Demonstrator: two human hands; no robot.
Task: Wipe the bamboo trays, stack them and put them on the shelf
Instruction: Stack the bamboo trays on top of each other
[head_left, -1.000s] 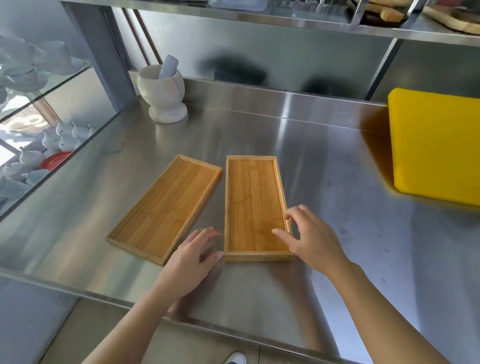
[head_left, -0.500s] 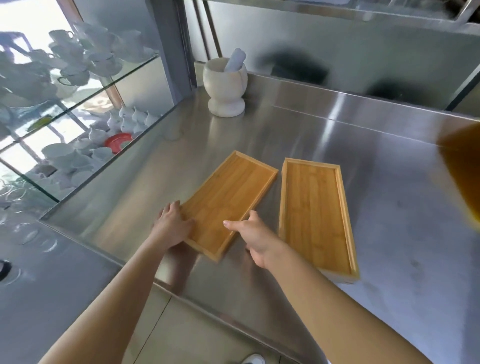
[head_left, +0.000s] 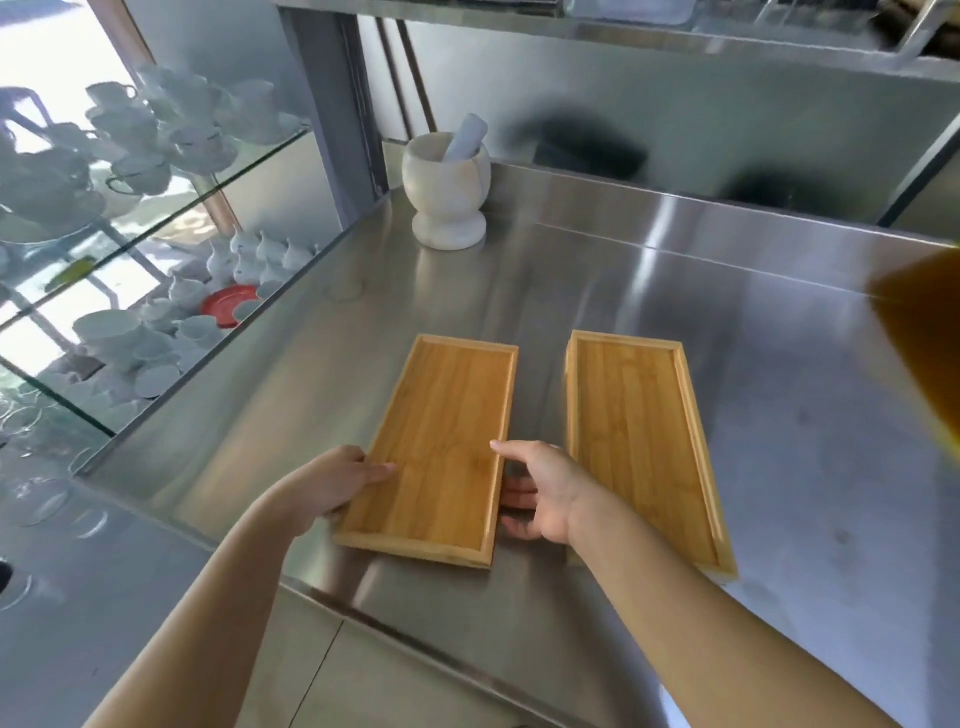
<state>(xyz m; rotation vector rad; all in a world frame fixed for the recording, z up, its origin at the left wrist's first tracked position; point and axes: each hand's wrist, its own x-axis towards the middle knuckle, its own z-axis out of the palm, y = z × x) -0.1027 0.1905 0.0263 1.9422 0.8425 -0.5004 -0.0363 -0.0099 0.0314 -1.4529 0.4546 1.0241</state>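
On the steel counter (head_left: 675, 322), head view, two bamboo trays lie side by side near the front edge. Left hand (head_left: 332, 486) and right hand (head_left: 540, 491) grip the long sides of the left tray (head_left: 447, 441). Just right lies the right tray (head_left: 639, 441), untouched. Far off stands a mortar (head_left: 447, 192).

Single view, head-worn wide-angle camera, looking forward and steeply down onto brushed stainless steel counter (head_left: 675, 312). Close range: both bare forearms enter from bottom edge, left hand (head_left: 332, 483) and right hand (head_left: 540, 493) sit low centre. Beyond hands, white stone mortar with pestle (head_left: 447, 192) marks far reach of view at steel back wall. Left of left hand, glass shelves with white crockery (head_left: 156, 156). Frame edges bowed by lens. No second view to share.
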